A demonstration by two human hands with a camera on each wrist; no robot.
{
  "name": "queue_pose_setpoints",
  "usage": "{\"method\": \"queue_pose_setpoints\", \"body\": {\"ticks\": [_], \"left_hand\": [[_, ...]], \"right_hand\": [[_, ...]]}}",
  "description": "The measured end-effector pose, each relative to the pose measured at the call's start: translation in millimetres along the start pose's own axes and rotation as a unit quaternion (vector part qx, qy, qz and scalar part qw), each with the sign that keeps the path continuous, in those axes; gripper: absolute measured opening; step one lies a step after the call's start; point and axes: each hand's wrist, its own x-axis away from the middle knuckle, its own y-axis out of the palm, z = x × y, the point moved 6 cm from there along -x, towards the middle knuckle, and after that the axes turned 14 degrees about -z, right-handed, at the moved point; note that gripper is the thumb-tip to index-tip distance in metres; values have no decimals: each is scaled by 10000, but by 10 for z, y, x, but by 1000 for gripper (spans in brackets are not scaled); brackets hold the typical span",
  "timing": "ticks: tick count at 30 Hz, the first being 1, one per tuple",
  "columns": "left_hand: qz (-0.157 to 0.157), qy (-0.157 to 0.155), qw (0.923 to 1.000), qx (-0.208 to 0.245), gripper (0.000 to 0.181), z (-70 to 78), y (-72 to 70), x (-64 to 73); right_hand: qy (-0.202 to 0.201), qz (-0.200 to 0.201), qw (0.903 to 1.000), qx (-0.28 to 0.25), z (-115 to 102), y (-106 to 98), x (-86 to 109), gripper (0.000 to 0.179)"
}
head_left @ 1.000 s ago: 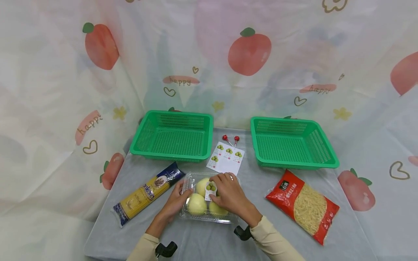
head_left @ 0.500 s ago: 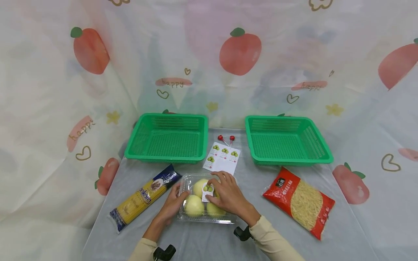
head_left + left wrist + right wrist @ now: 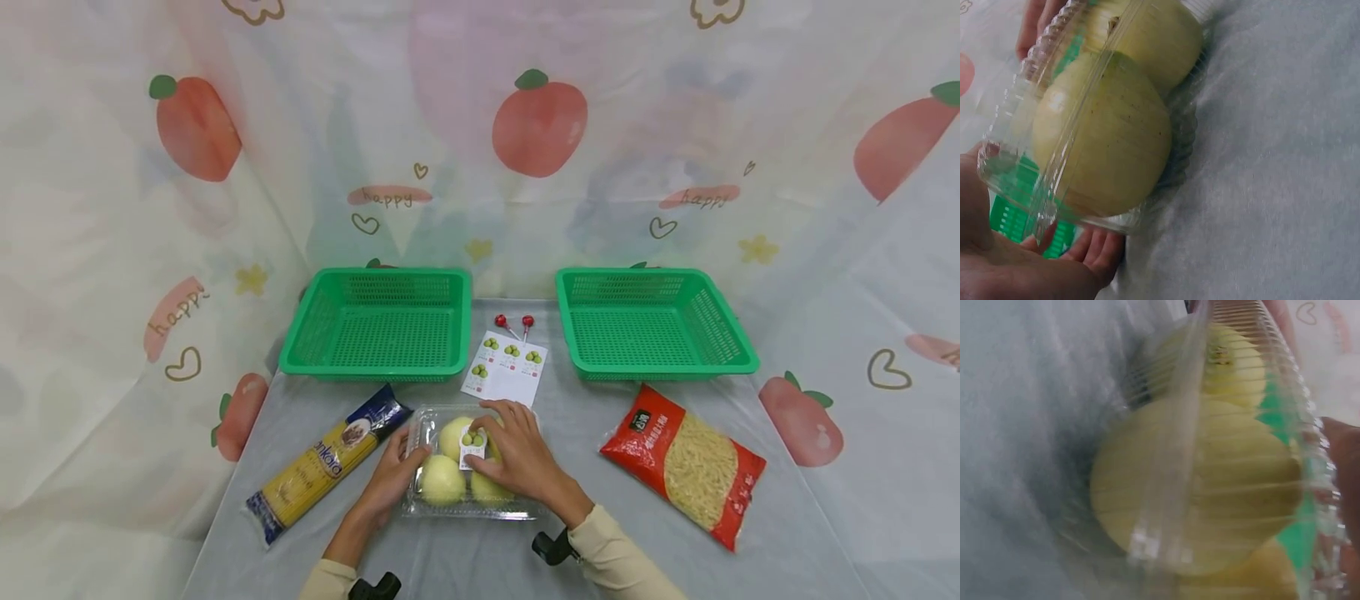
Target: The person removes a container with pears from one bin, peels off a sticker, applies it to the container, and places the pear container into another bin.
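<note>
A clear plastic clamshell box [image 3: 429, 421] holding several pale yellow-green round fruits [image 3: 442, 481] sits at the table's front middle. My left hand [image 3: 390, 477] grips its left side, thumb on the lid edge and fingers along the wall in the left wrist view. Over the lid lies my right hand [image 3: 521, 457], its thumb and forefinger pressing on a small white label [image 3: 470, 451] printed with green fruit. That hand hides the box's right part. Behind the box is a white sheet [image 3: 512, 385] of similar labels. In the right wrist view the fruits [image 3: 1191, 481] show blurred through plastic.
Two green baskets, left [image 3: 390, 371] and right [image 3: 660, 367], stand at the back. Two red lollipops [image 3: 501, 321] lie between them. A yellow and blue pasta pack [image 3: 322, 467] lies left, a red pasta bag [image 3: 686, 467] right. A patterned cloth [image 3: 540, 233] hangs behind.
The head view has shifted slightly, so everything sits a little further left. Both hands keep their places on the box; the right forefinger is bent a little more over the label.
</note>
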Motion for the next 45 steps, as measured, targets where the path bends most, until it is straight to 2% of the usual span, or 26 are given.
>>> {"method": "queue_pose_setpoints", "body": {"ticks": [4, 12, 17, 21, 24, 27, 29, 31, 36, 41, 45], "left_hand": [[-29, 99, 9999, 33, 80, -5, -26, -33], [-159, 223, 9994, 212, 79, -28, -20, -99], [-149, 343, 9990, 256, 77, -24, 0, -126], [-189, 436, 9983, 326, 78, -33, 11, -151], [-200, 490, 9980, 331, 77, -29, 9, -174], [-216, 540, 9979, 290, 76, -16, 4, -187], [-215, 545, 9978, 303, 75, -20, -8, -193], [-148, 554, 9979, 314, 74, -22, -23, -184], [329, 306, 9978, 494, 72, -69, -18, -94], [664, 85, 9938, 882, 72, -120, 76, 3], [744, 175, 9915, 1054, 74, -34, 116, 27]], "right_hand": [[-37, 221, 9997, -135, 5, -1, -23, 27], [172, 417, 9990, 19, 50, 6, -59, 10], [513, 715, 9958, -248, 172, -28, -33, 24], [1099, 1151, 9835, -861, 370, -52, 74, 45], [1625, 1359, 9661, -1477, 529, -46, 188, 61], [2161, 1283, 9447, -2106, 643, -23, 312, 65], [2493, 1128, 9271, -2562, 690, 30, 380, 64], [2718, 1043, 9055, -3087, 697, 90, 430, 64], [2930, 1064, 8521, -4205, 599, 281, 503, 57], [3076, 1323, 8173, -4689, 528, 380, 599, 57], [3036, 1249, 8026, -4980, 529, 322, 618, 70]]}}
